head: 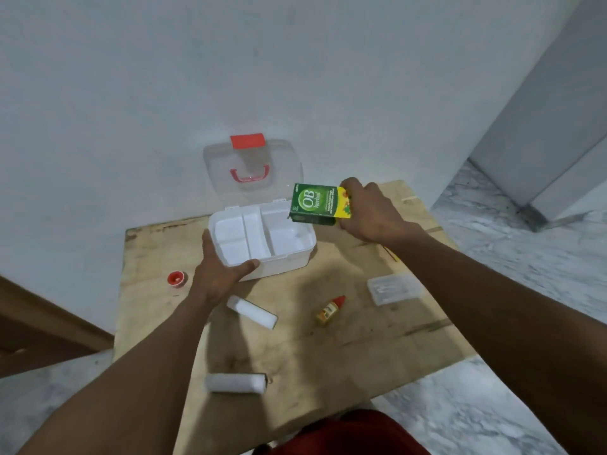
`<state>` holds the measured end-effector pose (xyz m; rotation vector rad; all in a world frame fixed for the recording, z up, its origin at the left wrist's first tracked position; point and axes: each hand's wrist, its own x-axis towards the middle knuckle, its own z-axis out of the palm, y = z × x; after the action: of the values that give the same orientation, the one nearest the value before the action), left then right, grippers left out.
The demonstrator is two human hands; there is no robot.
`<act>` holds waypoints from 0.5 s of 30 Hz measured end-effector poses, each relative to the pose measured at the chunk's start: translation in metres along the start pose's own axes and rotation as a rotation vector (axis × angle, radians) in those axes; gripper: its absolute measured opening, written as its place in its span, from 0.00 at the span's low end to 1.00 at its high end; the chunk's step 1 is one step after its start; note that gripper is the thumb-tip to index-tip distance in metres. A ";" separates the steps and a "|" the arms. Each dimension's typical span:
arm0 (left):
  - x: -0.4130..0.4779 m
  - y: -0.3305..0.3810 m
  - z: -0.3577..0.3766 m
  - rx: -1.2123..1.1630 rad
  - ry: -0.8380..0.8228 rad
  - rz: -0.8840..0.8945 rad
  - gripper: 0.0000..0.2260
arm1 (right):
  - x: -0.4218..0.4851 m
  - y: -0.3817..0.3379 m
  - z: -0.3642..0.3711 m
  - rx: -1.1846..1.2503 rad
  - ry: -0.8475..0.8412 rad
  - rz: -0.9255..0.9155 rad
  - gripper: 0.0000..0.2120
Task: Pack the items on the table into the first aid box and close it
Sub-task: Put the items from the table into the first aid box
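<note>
The white first aid box (289,254) stands open at the table's far edge, its clear lid (282,159) with red latch and handle tilted back against the wall. An inner tray with compartments shows inside. My left hand (216,274) grips the box's front left corner. My right hand (371,211) holds a green and yellow medicine carton (315,203) above the box's right rim. On the table lie a red tape roll (176,279), a white tube-shaped pack (252,311), a small yellow bottle with red cap (330,311), a clear plastic case (394,289) and a white bandage roll (235,383).
The wooden table (295,349) stands against a white wall. Marble floor (512,257) lies to the right, with a grey door frame (558,126) beyond. Brown woodwork (39,326) is at the left. Red clothing (345,435) shows at the bottom edge.
</note>
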<state>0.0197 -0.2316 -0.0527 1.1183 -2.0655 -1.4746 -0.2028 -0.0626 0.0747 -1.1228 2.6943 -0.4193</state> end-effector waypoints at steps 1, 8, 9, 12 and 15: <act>-0.001 0.000 0.001 -0.013 0.005 0.001 0.49 | 0.002 -0.007 0.003 -0.029 -0.012 -0.014 0.27; -0.001 0.000 0.005 -0.013 0.039 -0.036 0.49 | 0.038 -0.047 0.027 -0.381 -0.123 -0.140 0.26; -0.001 0.000 0.005 -0.007 0.043 -0.038 0.50 | 0.042 -0.051 0.031 -0.409 -0.142 -0.158 0.27; -0.002 0.002 0.005 0.010 0.059 -0.033 0.47 | 0.052 -0.059 0.050 -0.434 -0.174 -0.198 0.25; -0.001 0.003 0.005 0.019 0.070 -0.028 0.48 | 0.059 -0.065 0.069 -0.412 -0.223 -0.215 0.27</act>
<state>0.0160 -0.2268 -0.0518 1.1930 -2.0288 -1.4106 -0.1811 -0.1617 0.0272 -1.4719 2.5333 0.2363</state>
